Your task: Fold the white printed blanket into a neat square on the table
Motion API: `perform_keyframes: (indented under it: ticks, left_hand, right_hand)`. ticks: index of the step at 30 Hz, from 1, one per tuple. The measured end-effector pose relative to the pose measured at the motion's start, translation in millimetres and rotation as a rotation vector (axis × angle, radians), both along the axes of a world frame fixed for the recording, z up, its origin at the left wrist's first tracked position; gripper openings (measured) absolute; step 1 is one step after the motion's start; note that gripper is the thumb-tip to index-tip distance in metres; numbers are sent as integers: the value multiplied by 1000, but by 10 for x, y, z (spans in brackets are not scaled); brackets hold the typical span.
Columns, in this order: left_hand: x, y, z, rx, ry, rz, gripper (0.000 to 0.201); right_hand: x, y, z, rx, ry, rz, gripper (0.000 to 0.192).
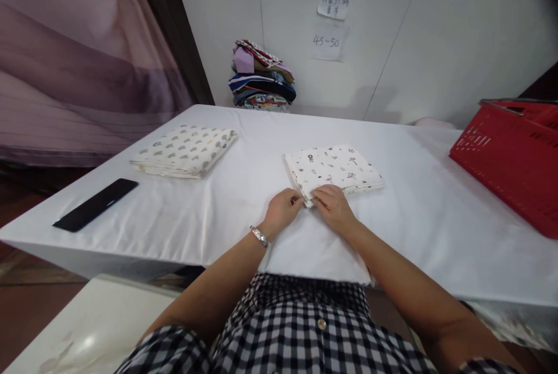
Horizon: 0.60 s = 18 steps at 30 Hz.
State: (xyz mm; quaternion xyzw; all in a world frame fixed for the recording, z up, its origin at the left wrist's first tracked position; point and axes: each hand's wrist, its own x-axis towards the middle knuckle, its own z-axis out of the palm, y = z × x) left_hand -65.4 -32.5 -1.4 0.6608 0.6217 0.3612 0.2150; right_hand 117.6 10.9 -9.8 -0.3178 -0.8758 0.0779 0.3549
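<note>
While both hands meet at the near corner of the small folded cloth, the scene reads like this, left to right:

Black bar [95, 204]: lies flat near the tabletop's left edge, well apart from the hands; no writing shows on it.

Grey-patterned cloth [185, 150]: folded into a neat rectangle toward the back-left part of the white table [436, 211], untouched.

Left hand [283, 207]: fingers curled narrow, tips pinching the near-left corner of the cloth; a bracelet [260, 237] sits on the wrist.

Printed cloth [333, 169]: the thing in hand, folded, lying just right of the tabletop's middle, its near corner under both hands.

Right hand [333, 205]: fingers close together, pressing down on the same near corner, just beside the left hand.

Doing the step well: I judge the layers want squaring up, so keep the corner edges flush, pinch lightly, and smooth outward so that no layer slides.

Clothes pile [262, 77]: mixed colours, stacked at the table's back edge against the wall.

Upper note [333, 3]: handwritten characters, too small to read.

Lower note [328, 42]: reads "45-50".

Red basket [510, 159]: stands at the tabletop's right edge, well apart from the hands; no brand visible.
</note>
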Motion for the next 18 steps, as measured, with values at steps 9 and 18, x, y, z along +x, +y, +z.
perform_keyframes:
  ticks: [9,18]
  left_hand:
    - [32,5,6,-16,-91,-38,24]
    - [42,41,-28,-85,-142,-11,21]
  right_hand:
    - [-44,31,-6,-25,-25,7,18]
    - [-35,49,6,-101,30,50,20]
